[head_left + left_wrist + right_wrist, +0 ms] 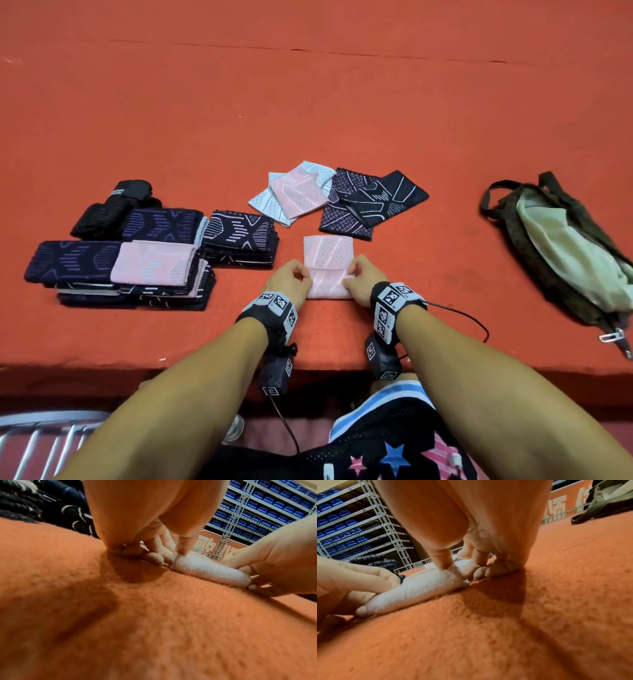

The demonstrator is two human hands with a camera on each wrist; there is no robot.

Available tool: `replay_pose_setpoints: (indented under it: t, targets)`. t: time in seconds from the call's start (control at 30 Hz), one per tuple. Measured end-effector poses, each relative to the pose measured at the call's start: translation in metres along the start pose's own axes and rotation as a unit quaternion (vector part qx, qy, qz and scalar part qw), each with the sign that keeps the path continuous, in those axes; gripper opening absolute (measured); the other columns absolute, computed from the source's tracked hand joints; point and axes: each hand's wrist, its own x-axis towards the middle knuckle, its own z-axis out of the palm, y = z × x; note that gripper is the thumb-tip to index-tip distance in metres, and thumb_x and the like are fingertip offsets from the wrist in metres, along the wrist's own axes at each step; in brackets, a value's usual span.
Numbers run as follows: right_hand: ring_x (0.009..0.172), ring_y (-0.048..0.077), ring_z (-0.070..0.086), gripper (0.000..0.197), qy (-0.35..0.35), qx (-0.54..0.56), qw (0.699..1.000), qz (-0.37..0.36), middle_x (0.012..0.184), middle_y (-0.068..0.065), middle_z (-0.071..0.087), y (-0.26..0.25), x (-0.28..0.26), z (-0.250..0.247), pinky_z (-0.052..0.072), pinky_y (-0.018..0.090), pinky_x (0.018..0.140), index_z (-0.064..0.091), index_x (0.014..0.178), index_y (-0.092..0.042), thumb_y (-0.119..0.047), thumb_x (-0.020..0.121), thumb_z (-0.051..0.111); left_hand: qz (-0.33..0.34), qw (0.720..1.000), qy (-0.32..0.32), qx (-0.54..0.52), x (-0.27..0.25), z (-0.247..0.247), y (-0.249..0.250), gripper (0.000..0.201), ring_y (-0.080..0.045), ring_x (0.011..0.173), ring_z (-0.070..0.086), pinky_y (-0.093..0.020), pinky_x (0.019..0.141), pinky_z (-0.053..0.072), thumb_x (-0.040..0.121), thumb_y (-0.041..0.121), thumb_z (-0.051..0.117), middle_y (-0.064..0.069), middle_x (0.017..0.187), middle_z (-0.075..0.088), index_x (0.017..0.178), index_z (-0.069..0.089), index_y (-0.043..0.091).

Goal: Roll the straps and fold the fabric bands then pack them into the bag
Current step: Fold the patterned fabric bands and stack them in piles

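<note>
A pale pink fabric band [329, 265] lies on the orange cloth in front of me, its near part folded over. My left hand [291, 279] pinches the fold's left end [178, 561] between thumb and fingers. My right hand [363, 277] pinches the right end [452, 570] the same way. To the left are stacks of folded dark and pink bands [126, 270] and black rolled straps [116, 202]. Unfolded pink, light blue and dark bands [339, 198] lie beyond. The olive bag [565, 253] lies open at the right.
The orange cloth-covered table [308, 102] stretches far beyond the bands. Its near edge [137, 366] runs just under my wrists. Shelving with blue items [267, 505] stands in the background. A metal rack [44, 442] sits below left.
</note>
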Motion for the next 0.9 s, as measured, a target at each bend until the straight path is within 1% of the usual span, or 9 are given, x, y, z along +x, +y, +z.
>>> replay_pose_setpoints:
  t: [0.13,0.23,0.3,0.43,0.53,0.6,0.7,0.8,0.9]
  targets:
    - [0.085,0.022,0.061,0.017,-0.01,0.016,1.0,-0.008,0.084,-0.009,0.058,0.0,-0.001,0.0,0.047,0.029,0.075,0.058,0.091,-0.029,-0.015,0.082,0.061,0.003,1.0,-0.029,-0.01,0.002,-0.004,0.0,0.005,-0.017,0.078,0.065,-0.032,0.076,0.053,0.078,0.03,0.07,0.011,0.076,0.067,0.078,0.065,0.031]
    - [0.087,0.021,0.063,0.018,-0.01,0.022,1.0,-0.006,0.093,-0.005,0.063,0.0,-0.003,-0.003,0.05,0.029,0.079,0.064,0.097,-0.027,-0.016,0.083,0.063,0.009,0.997,-0.073,-0.012,-0.003,-0.007,-0.001,0.027,-0.017,0.072,0.065,-0.031,0.071,0.052,0.06,0.037,0.069,0.011,0.072,0.064,0.087,0.064,0.033]
    - [0.088,0.02,0.063,0.018,-0.018,0.014,1.0,-0.01,0.095,-0.004,0.063,-0.002,-0.004,-0.007,0.049,0.027,0.079,0.065,0.1,-0.026,-0.019,0.083,0.064,0.025,0.995,-0.092,0.003,-0.006,-0.008,-0.002,0.042,-0.016,0.078,0.066,-0.032,0.075,0.054,0.052,0.036,0.067,0.011,0.082,0.065,0.094,0.062,0.036]
    - [0.092,0.017,0.06,0.031,-0.042,0.006,0.999,0.006,0.104,-0.002,0.064,-0.007,-0.005,-0.01,0.047,0.026,0.081,0.063,0.108,-0.025,-0.031,0.079,0.073,0.063,0.994,-0.077,0.033,-0.007,-0.011,-0.005,0.042,-0.014,0.099,0.06,-0.022,0.089,0.045,0.069,0.014,0.076,0.006,0.106,0.056,0.107,0.068,0.031]
    - [0.097,0.018,0.055,0.063,-0.071,-0.061,0.996,-0.002,0.117,0.0,0.052,-0.011,-0.009,-0.008,0.044,0.026,0.082,0.055,0.128,-0.02,-0.039,0.073,0.078,0.089,0.995,-0.041,0.033,-0.002,-0.011,-0.005,0.025,-0.011,0.098,0.056,-0.019,0.09,0.04,0.083,0.021,0.077,0.003,0.116,0.051,0.107,0.075,0.018]
    - [0.099,0.02,0.054,0.063,-0.055,-0.105,0.993,-0.02,0.123,0.003,0.042,-0.012,-0.012,-0.008,0.047,0.028,0.087,0.057,0.128,-0.017,-0.034,0.072,0.079,0.093,0.995,-0.033,0.025,0.001,-0.011,-0.004,0.023,-0.01,0.1,0.057,-0.021,0.091,0.041,0.089,0.026,0.072,0.006,0.118,0.052,0.108,0.075,0.015]
    - [0.113,0.024,0.052,0.036,-0.029,-0.138,0.987,-0.079,0.132,0.004,0.039,-0.008,-0.014,-0.014,0.043,0.031,0.103,0.069,0.115,-0.014,-0.025,0.081,0.072,0.089,0.995,-0.035,0.017,0.0,-0.013,-0.004,0.026,-0.02,0.097,0.067,-0.032,0.092,0.049,0.096,0.035,0.062,0.004,0.115,0.066,0.115,0.07,0.02]
    - [0.108,0.027,0.062,0.017,-0.05,-0.122,0.987,-0.092,0.114,0.007,0.067,-0.005,-0.017,-0.021,0.047,0.03,0.09,0.071,0.102,-0.017,-0.027,0.089,0.066,0.088,0.995,-0.036,0.005,-0.003,-0.015,-0.005,0.026,-0.025,0.09,0.07,-0.038,0.087,0.053,0.098,0.042,0.056,0.002,0.102,0.072,0.113,0.068,0.024]
    - [0.108,0.025,0.064,0.024,-0.036,-0.071,0.994,-0.079,0.114,0.003,0.072,-0.001,-0.021,-0.02,0.047,0.029,0.091,0.069,0.116,-0.022,-0.03,0.093,0.064,0.083,0.994,-0.067,-0.018,-0.008,-0.016,-0.01,0.025,-0.017,0.067,0.071,-0.029,0.066,0.049,0.096,0.051,0.056,0.006,0.077,0.067,0.094,0.064,0.027]
